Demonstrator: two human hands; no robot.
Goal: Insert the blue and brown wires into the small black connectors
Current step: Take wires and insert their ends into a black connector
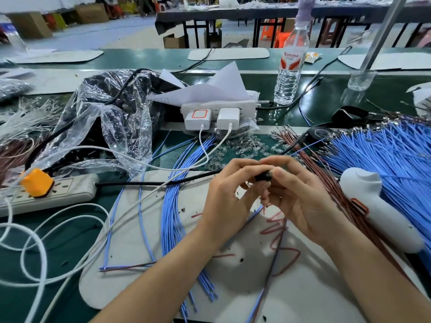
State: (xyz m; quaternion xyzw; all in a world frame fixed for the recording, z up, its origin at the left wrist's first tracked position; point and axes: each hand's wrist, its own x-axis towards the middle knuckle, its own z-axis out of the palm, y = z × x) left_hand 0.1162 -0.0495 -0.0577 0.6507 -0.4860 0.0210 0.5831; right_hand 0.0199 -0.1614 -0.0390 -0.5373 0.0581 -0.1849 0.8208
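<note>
A small black connector [263, 176] is pinched between the fingertips of my left hand [227, 201] and my right hand [300, 201], above the grey mat [144, 241]. A blue wire [256, 301] and a brown wire [276, 255] hang down from the connector toward the front edge. Loose blue wires [172, 206] lie in a bundle left of my hands. A big fan of blue wires [384, 155] and a row of brown wires [326, 183] lie to the right. The wire ends inside the connector are hidden by my fingers.
A white handheld device [373, 206] rests on the wires at right. A power strip with an orange plug [37, 183] is at left, white chargers [214, 115] and a crumpled plastic bag [112, 122] behind, small glass bulbs [247, 148], a water bottle [289, 68], white cables [35, 252].
</note>
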